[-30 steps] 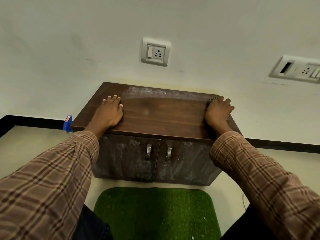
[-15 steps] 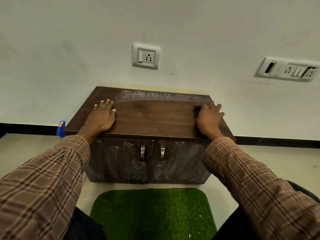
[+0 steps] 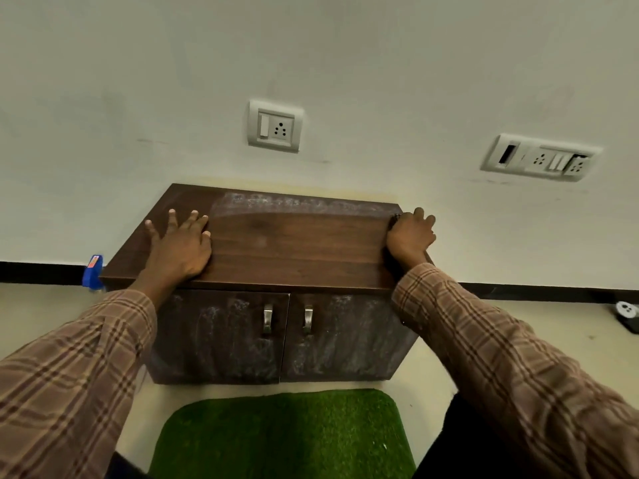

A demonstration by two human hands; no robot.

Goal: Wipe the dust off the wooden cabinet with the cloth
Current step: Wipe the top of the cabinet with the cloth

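1. Two hands on dark brown wooden cabinet (image 3: 294, 243), against far wall.
2. Left hand (image 3: 181, 245): grip wide, flat, fingers spread.
3. Right hand (image 3: 409, 235): pressing dark cloth (image 3: 395, 217), barely visible, at right edge; grip hard to tell.

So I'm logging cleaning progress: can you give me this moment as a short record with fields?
cabinet top: wooden cabinet mostly wiped; a dusty band remains along the back edge
doors: both doors dusty, shut
left hand: left hand flat on the top, fingers spread
right hand: right hand pressing at the right edge, a dark bit of cloth showing under it
floor: green mat in front
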